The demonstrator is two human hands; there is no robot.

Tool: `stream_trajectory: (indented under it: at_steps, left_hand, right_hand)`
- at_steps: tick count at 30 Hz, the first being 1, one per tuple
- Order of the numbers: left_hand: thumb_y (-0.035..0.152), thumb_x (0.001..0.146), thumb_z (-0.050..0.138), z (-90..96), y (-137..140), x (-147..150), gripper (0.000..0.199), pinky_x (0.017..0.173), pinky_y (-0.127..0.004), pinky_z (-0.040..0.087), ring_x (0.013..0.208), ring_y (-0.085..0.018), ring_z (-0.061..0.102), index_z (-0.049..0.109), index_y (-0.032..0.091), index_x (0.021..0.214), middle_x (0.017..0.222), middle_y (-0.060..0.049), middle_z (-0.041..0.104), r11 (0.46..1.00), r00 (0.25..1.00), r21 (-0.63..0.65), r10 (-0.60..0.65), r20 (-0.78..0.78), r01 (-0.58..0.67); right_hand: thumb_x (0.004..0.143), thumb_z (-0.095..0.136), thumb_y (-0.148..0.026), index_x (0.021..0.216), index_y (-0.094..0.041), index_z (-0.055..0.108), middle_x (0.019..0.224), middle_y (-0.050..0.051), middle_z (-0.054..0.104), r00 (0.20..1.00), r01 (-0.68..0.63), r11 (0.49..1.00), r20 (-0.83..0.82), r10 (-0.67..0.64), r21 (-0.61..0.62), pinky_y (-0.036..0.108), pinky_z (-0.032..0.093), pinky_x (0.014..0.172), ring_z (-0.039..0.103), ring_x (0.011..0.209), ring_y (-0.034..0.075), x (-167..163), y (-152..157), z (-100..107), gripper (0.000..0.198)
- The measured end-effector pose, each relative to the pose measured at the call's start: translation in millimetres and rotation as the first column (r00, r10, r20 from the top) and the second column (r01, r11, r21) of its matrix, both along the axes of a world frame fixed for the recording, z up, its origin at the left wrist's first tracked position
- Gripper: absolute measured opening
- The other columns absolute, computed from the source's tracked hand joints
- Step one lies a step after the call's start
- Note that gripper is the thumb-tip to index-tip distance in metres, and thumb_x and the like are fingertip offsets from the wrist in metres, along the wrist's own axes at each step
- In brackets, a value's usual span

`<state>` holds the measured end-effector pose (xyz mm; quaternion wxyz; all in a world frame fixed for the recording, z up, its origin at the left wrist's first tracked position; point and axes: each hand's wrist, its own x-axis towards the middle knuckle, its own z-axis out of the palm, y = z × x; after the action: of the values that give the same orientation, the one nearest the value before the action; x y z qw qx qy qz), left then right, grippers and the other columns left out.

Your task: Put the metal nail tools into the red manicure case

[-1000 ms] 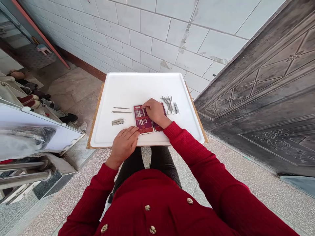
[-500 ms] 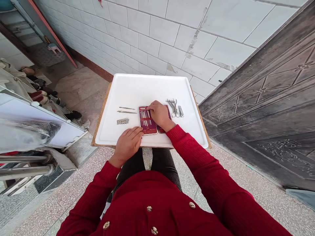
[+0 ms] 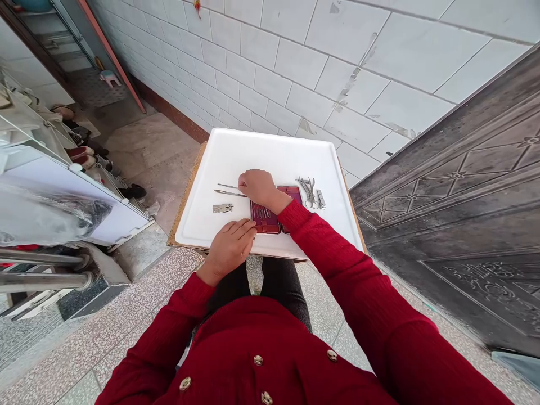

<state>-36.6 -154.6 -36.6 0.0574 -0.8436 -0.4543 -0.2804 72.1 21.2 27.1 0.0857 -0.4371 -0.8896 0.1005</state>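
Fingers of left hand (image 3: 230, 247), extended, ungripped, touch maroon manicure case (image 3: 270, 225) holding slim metal tools (image 3: 262, 212); right hand (image 3: 258, 187), fingers curled, grip indeterminable, covers case's eleven-o'clock corner.

White tray (image 3: 270, 151), open red case (image 3: 291, 193)

The tray rests on a brown board (image 3: 188, 194), its edge showing at left. Left of the case lie two slim metal tools (image 3: 230, 193) and, nearer, flat silver pieces (image 3: 223, 208); right, bunched loop-handled tools (image 3: 309, 192) with a small silver clipper (image 3: 321, 199) just beside.
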Motion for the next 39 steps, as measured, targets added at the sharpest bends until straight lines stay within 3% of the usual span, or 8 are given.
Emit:
stream_trajectory:
  at_steps: [7,12,18,20,23,26,33,39]
  left_hand:
    - [0.013,0.102,0.054,-3.7,-1.7,0.5,0.026,0.106,-0.045,0.056,0.128,-0.026,0.069,0.072,0.018,0.121,0.133,-0.011,0.076,1.000,1.000,-0.001,-0.002,0.005,0.002]
    - [0.014,0.102,0.056,-5.3,-2.3,1.0,0.024,0.106,-0.044,0.056,0.125,-0.026,0.070,0.072,0.016,0.119,0.131,-0.011,0.076,0.999,1.000,0.041,-0.003,0.019,0.002]
    - [0.014,0.102,0.056,-5.7,-4.0,0.8,0.028,0.108,-0.044,0.055,0.130,-0.025,0.067,0.072,0.018,0.125,0.134,-0.011,0.075,1.000,1.000,-0.011,0.006,0.027,-0.006]
    - [0.014,0.102,0.056,-5.5,-4.1,0.7,0.029,0.109,-0.044,0.054,0.130,-0.025,0.067,0.071,0.018,0.126,0.134,-0.011,0.075,1.000,1.000,-0.021,0.005,0.022,-0.004]
    - [0.014,0.102,0.056,-4.7,-3.6,0.0,0.029,0.108,-0.044,0.055,0.129,-0.025,0.067,0.072,0.018,0.126,0.134,-0.011,0.075,1.000,1.000,-0.023,0.002,0.015,-0.002]
    - [0.014,0.102,0.055,-3.6,-2.5,-0.9,0.029,0.107,-0.044,0.055,0.128,-0.026,0.068,0.072,0.019,0.125,0.133,-0.011,0.075,1.000,1.000,-0.023,-0.004,0.015,0.004]
    - [0.013,0.103,0.052,-0.7,0.2,-1.8,0.030,0.106,-0.045,0.056,0.126,-0.026,0.070,0.073,0.020,0.124,0.131,-0.010,0.077,1.000,1.000,-0.009,-0.004,0.008,0.004]
    - [0.013,0.103,0.051,0.4,0.6,-2.6,0.029,0.104,-0.043,0.056,0.124,-0.025,0.071,0.072,0.019,0.122,0.131,-0.009,0.077,0.999,0.999,0.024,0.028,-0.024,-0.028]
  right_hand:
    - [0.081,0.071,-0.009,0.087,-0.017,0.079,0.085,0.019,0.077,0.999,-0.025,1.000,0.037,0.024,0.005,0.042,0.057,0.079,0.073,0.089,0.034,-35.7,33.0,-24.9,0.013]
    - [0.075,0.075,-0.005,0.075,-0.017,0.074,0.075,0.018,0.073,0.999,-0.046,0.998,0.011,0.047,-0.048,0.046,0.058,0.084,0.074,0.090,0.037,-39.6,37.8,-24.6,0.012]
    - [0.075,0.071,-0.002,0.063,-0.019,0.063,0.073,0.008,0.073,0.978,-0.094,0.977,-0.200,0.055,-0.192,0.033,0.054,0.073,0.067,0.073,0.022,-22.9,30.0,-7.6,0.022]
    - [0.080,0.070,-0.007,0.065,-0.019,0.063,0.062,0.003,0.068,0.935,-0.086,0.926,-0.351,-0.053,-0.367,0.027,0.048,0.059,0.058,0.057,0.014,-11.2,26.9,-5.7,0.021]
    - [0.084,0.075,-0.015,0.066,-0.018,0.063,0.050,-0.001,0.060,0.812,-0.121,0.777,-0.512,-0.280,-0.618,0.021,0.035,0.043,0.044,0.042,0.008,7.6,21.5,-7.9,0.022]
    - [0.080,0.081,-0.016,0.066,-0.017,0.062,0.050,-0.002,0.060,0.691,-0.202,0.702,-0.608,-0.392,-0.683,0.018,0.034,0.040,0.046,0.042,0.006,23.7,15.7,-12.9,0.024]
    - [0.073,0.083,-0.009,0.095,-0.016,0.067,0.057,-0.004,0.067,0.534,-0.246,0.663,-0.670,-0.515,-0.707,0.015,0.036,0.040,0.052,0.046,0.007,50.0,5.8,-19.4,0.028]
    - [0.069,0.086,-0.013,0.079,-0.016,0.066,0.049,-0.005,0.060,0.494,-0.245,0.660,-0.677,-0.545,-0.710,0.015,0.028,0.038,0.050,0.043,0.007,67.4,4.7,-21.2,0.023]
